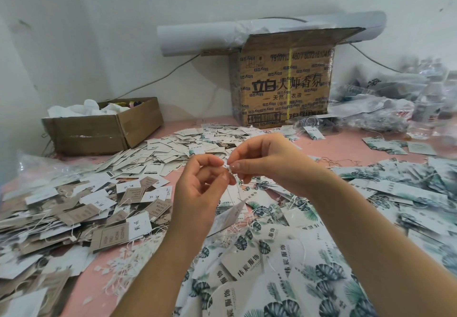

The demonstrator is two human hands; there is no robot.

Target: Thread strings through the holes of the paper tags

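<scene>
Both hands are raised over the middle of the pink table [346,141]. My left hand [200,188] pinches a thin white string [235,188] between thumb and fingertips. My right hand [267,161] pinches the same string's small end piece just to the right, fingertips almost touching the left hand's. A white paper tag [228,215] with leaf print hangs tilted from the string below the hands. Loose white strings [123,267] lie in a heap at the lower left.
Piles of brown and white tags [81,210] cover the left, leaf-printed tags [284,267] the front and right. A low open carton [103,128] stands at the back left, a tall printed carton [284,86] at the back centre, plastic bags [395,104] at the back right.
</scene>
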